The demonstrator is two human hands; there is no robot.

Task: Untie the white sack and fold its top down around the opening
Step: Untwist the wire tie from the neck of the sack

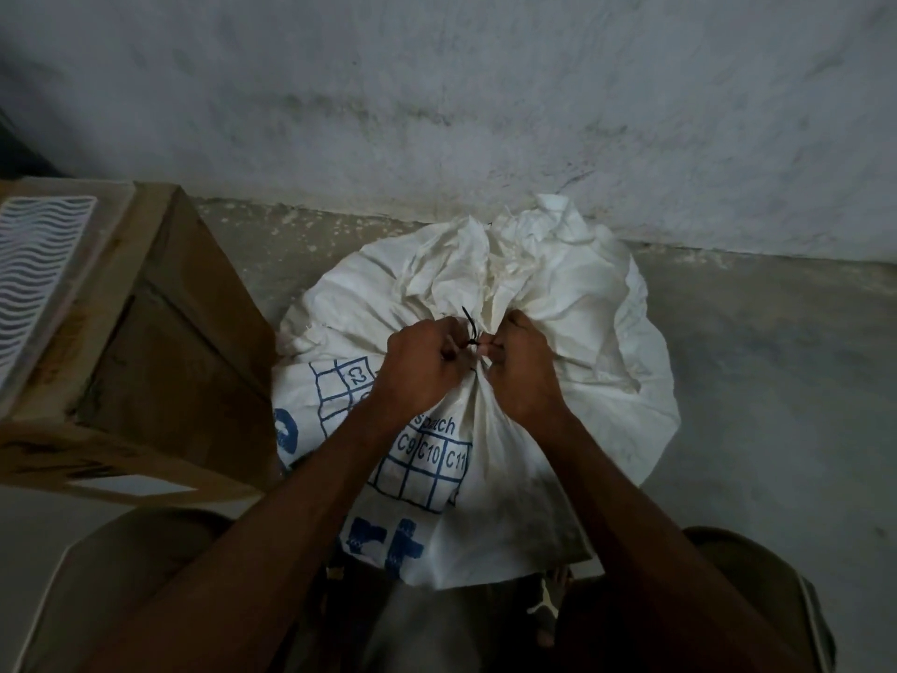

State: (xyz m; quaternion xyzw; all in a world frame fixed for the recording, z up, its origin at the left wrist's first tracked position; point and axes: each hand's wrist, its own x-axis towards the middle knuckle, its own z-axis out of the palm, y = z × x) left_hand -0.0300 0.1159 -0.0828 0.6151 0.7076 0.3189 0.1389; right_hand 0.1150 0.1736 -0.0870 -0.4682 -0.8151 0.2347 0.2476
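A full white sack [602, 352] with blue printed grid and letters stands on the floor in front of me, against the wall. Its top is bunched into a neck, and loose crumpled fabric [529, 250] fans out behind the neck. A thin black tie [470, 327] is wrapped around that neck, one end sticking up. My left hand [424, 369] pinches the tie from the left. My right hand [522, 366] pinches at the same spot from the right, fingers curled in. The knot itself is mostly hidden between my fingertips.
A brown cardboard box [184, 332] stands close on the left, touching the sack, with a white wavy-patterned panel [39, 264] lying on top. A grey stained wall [485, 99] rises right behind the sack. Bare concrete floor [776, 381] lies to the right. My knees and a sandalled foot [546, 604] are below.
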